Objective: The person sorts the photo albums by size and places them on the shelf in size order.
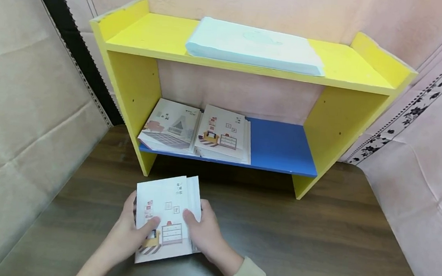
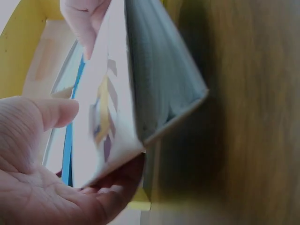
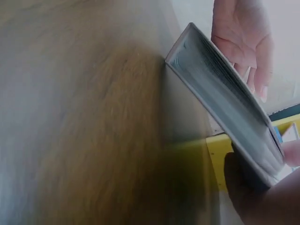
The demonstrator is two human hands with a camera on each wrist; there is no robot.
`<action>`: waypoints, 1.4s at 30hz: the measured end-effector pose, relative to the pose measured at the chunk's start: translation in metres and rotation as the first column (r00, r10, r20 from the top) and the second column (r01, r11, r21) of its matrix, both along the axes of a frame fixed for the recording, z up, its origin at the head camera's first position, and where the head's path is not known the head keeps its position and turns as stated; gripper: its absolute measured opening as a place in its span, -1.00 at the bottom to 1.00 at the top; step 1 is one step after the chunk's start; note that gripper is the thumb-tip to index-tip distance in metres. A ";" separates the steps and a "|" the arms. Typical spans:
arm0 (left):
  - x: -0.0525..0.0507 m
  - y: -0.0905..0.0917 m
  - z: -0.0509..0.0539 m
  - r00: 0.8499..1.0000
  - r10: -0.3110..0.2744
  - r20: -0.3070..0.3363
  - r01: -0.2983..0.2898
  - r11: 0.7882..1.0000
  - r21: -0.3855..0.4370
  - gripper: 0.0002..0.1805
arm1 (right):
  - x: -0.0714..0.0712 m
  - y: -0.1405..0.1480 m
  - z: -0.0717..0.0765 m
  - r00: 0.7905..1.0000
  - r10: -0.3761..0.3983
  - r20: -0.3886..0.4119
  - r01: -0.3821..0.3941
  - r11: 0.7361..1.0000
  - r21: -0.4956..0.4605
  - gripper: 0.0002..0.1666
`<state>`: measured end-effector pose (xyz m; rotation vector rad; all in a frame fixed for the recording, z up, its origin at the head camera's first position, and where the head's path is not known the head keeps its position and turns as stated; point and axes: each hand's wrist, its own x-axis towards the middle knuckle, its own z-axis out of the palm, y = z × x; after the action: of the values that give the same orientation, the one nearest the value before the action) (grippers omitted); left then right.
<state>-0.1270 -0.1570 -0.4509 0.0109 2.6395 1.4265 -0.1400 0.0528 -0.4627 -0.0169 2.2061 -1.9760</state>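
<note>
Both hands hold a thick white book (image 1: pixel 174 214) with a drawing of a chair and drawers on its cover, low in front of the shelf and above the brown table. My left hand (image 1: pixel 129 235) grips its left side, thumb over the front cover and fingers behind. On the right side, my right hand (image 1: pixel 209 234) pinches the edge with its thumb on the cover. The page block (image 2: pixel 164 70) shows between the covers in the left wrist view. From the right wrist view, the pages (image 3: pixel 220 93) also show edge-on. Most fingers behind the book are hidden in the head view.
A yellow shelf unit (image 1: pixel 131 87) stands behind, with a blue lower board (image 1: pixel 279 142). Two piles of white books, the left pile (image 1: pixel 171 125) and the right pile (image 1: pixel 223 131), lie on that board. A folded pale-blue pad (image 1: pixel 255 45) lies on top. Light cloth hangs around.
</note>
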 end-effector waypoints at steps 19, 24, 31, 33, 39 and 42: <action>0.005 0.079 0.003 0.981 -0.132 -0.141 0.175 0.916 0.362 -0.32 | -0.004 0.093 0.044 0.992 -0.107 -0.066 0.096 0.984 -0.147 -0.57; 0.003 0.096 0.005 0.967 -0.160 -0.200 0.220 0.919 0.328 -0.27 | -0.005 0.110 0.047 0.992 -0.125 -0.021 0.119 0.979 -0.168 -0.55; -0.003 0.115 0.013 0.963 -0.178 -0.204 0.236 0.919 0.316 -0.24 | -0.009 0.127 0.053 0.990 -0.138 0.006 0.137 0.977 -0.162 -0.54; -0.004 0.119 0.016 0.964 -0.179 -0.198 0.239 0.911 0.336 -0.23 | -0.009 0.130 0.054 0.992 -0.127 0.010 0.127 0.980 -0.151 -0.51; -0.005 0.130 0.027 0.962 -0.180 -0.207 0.254 0.872 0.419 -0.23 | -0.010 0.141 0.057 0.995 -0.096 0.007 0.096 0.987 -0.130 -0.43; -0.005 0.136 0.032 0.960 -0.195 -0.202 0.268 0.851 0.452 -0.23 | -0.010 0.147 0.058 0.995 -0.100 -0.008 0.099 0.987 -0.125 -0.43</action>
<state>-0.1322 -0.0212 -0.4192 0.4904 2.2120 2.0024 -0.1496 0.1999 -0.4045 0.0639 2.1275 -2.1709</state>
